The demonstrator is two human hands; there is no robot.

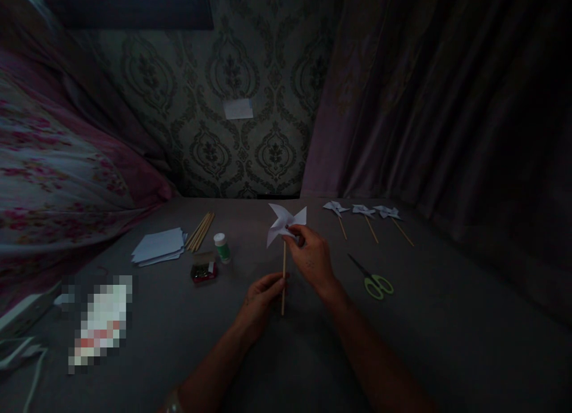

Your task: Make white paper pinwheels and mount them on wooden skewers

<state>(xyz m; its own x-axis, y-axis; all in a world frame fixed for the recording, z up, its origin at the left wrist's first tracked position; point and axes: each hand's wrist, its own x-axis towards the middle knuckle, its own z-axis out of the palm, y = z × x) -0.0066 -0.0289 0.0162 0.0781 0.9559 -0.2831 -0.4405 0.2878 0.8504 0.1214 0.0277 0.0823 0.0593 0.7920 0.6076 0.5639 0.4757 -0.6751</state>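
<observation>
A white paper pinwheel stands upright on a thin wooden stick over the middle of the table. My left hand is closed around the lower part of the stick. With thumb and fingers, my right hand pinches the pinwheel at its centre, where a small dark spot shows. Left of my hands are a small box of metal pins and a white-capped glue bottle with a green label. Green-handled scissors lie to the right, blades pointing away from me.
Several wooden sticks lie beside a stack of white paper at the left. Three pinwheels on sticks, one a nearer pinwheel, lie at the back right. A power strip with white cables sits at the left edge, near a pixelated patch. Curtains border the table.
</observation>
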